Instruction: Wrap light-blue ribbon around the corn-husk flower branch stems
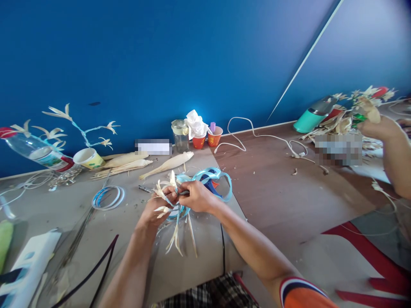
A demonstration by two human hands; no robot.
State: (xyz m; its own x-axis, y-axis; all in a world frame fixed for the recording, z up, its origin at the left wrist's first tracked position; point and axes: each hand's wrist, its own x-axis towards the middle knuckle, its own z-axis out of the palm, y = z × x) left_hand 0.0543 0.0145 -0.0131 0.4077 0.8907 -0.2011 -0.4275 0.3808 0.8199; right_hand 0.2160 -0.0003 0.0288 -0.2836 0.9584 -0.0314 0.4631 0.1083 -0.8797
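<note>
My left hand [154,210] is closed around a small bunch of pale corn-husk flowers [164,193] bound with light blue tape, with loose husk strips [176,239] hanging below. My right hand [196,196] is closed in a pinch on the blue tape strand right beside the flowers. A loose tangle of blue tape [212,176] lies just behind both hands, over a blue and red tool.
Corn husks [167,164], a tape coil [108,197], a paper cup [88,157], a plastic bottle with a husk-flower branch [38,152], cups and a jar [199,137] line the blue wall. White cables cross the floor. Another person's arm [393,145] holds husk work at right.
</note>
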